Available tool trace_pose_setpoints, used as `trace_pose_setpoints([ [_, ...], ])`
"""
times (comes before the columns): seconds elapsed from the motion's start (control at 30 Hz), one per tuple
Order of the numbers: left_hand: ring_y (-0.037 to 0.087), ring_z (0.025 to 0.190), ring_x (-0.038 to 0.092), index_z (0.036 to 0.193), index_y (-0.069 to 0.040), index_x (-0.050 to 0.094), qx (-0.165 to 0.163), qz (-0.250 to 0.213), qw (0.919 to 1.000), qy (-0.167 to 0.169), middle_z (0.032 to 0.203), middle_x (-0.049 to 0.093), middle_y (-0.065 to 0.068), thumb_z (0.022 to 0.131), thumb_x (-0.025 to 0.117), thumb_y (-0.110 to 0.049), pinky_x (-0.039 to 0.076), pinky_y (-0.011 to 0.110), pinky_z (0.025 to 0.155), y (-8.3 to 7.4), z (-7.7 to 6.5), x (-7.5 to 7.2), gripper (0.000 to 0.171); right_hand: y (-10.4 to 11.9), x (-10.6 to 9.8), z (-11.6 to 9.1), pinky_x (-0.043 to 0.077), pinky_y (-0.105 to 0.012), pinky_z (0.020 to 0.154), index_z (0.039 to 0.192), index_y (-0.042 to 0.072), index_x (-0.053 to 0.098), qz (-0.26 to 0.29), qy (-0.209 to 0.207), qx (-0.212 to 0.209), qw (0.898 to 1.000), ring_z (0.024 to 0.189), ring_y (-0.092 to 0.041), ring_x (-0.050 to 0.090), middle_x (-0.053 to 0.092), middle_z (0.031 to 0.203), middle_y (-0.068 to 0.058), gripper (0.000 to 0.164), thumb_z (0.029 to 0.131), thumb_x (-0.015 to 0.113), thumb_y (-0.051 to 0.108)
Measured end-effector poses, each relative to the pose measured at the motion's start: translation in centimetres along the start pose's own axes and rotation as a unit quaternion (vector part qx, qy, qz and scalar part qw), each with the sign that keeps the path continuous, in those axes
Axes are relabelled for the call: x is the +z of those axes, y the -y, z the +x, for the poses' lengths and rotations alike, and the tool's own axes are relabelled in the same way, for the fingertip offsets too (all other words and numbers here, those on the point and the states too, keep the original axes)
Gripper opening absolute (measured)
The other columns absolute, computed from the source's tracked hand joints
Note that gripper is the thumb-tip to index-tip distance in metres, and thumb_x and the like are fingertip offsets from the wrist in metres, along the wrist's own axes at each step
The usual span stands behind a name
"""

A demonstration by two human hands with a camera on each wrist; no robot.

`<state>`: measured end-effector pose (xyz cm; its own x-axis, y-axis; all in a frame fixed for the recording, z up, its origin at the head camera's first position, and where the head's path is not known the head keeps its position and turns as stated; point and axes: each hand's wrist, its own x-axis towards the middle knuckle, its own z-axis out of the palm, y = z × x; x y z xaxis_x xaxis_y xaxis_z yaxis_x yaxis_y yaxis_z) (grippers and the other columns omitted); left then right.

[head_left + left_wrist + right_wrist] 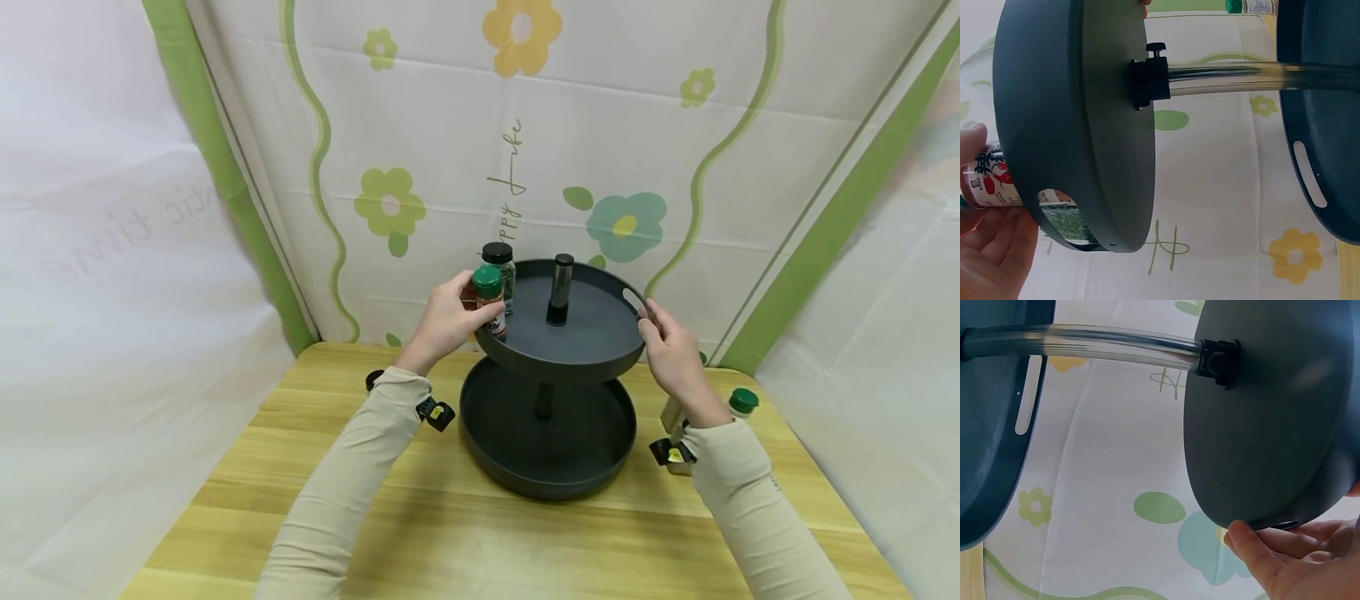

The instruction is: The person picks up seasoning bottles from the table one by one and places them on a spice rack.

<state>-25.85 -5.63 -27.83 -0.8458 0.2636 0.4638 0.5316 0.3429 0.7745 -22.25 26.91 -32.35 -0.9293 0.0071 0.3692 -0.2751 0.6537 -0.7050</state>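
Beige sleeves [333, 487] foremost, the left hand [444, 323] grips a slick-looking green-capped cylindrical jar [488, 287], best held mid-body, the right hand [672, 354] a round grey tray [558, 372] at three o'clock.

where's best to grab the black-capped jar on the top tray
Likely the black cap, from above: the black-capped jar stands upright, its cap above the rim of the top tray, while the green-capped jar partly blocks its near side.

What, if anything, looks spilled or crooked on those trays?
Nothing stands out. The green-capped jar in the left hand and the black-capped jar look upright at the upper tray. I see no spill there or on the lower tray.
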Motion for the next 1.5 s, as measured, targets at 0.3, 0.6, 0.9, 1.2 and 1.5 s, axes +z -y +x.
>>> trace_pose_setpoints([
  [0.3,0.017,0.078,0.059,0.111,-0.008,0.06,-0.001,0.017,0.9998,0.005,0.091,0.064,0.003,0.084,0.073,-0.022,0.051,0.03,0.066,0.2,0.0,0.1,0.033,0.2,0.0,-0.2,0.031,-0.057,0.102,0.151,0.009,0.02,-0.003,-0.002,-0.002,1.0,0.133,-0.038,0.033,0.039,0.144,-0.019,0.063,0.101,0.027,0.046],
  [0.6,0.017,0.078,0.059,0.111,-0.009,0.061,-0.005,0.016,0.9999,0.002,0.091,0.064,0.003,0.083,0.074,-0.022,0.05,0.03,0.066,0.5,0.2,0.2,0.033,0.4,0.0,-0.3,0.032,-0.057,0.102,0.151,0.008,0.021,-0.008,-0.003,-0.001,1.0,0.132,-0.039,0.033,0.039,0.144,-0.019,0.06,0.102,0.028,0.042],
  [0.9,0.019,0.081,0.056,0.117,-0.009,0.057,-0.02,0.026,0.9995,0.001,0.096,0.062,0.004,0.084,0.073,-0.023,0.048,0.031,0.068,0.5,0.4,0.2,0.039,0.8,0.0,-0.5,0.032,-0.057,0.102,0.151,0.008,0.019,-0.011,0.0,0.004,1.0,0.132,-0.039,0.033,0.037,0.145,-0.019,0.061,0.102,0.029,0.042],
  [1.2,0.019,0.084,0.056,0.117,-0.008,0.057,-0.019,0.02,0.9996,-0.002,0.099,0.061,0.005,0.085,0.071,-0.022,0.048,0.032,0.072,0.7,0.4,0.2,0.037,1.1,0.0,-0.6,0.032,-0.057,0.101,0.151,0.007,0.018,-0.02,0.001,0.01,1.0,0.13,-0.041,0.036,0.037,0.145,-0.021,0.062,0.102,0.028,0.044],
  [1.5,0.018,0.09,0.059,0.122,-0.008,0.056,-0.02,0.008,0.9998,-0.005,0.102,0.062,0.005,0.086,0.071,-0.022,0.05,0.036,0.079,1.0,0.4,0.1,0.041,1.3,0.1,-0.8,0.033,-0.057,0.1,0.151,0.006,0.018,-0.02,0.0,0.013,1.0,0.128,-0.041,0.038,0.037,0.145,-0.021,0.063,0.102,0.028,0.044],
])
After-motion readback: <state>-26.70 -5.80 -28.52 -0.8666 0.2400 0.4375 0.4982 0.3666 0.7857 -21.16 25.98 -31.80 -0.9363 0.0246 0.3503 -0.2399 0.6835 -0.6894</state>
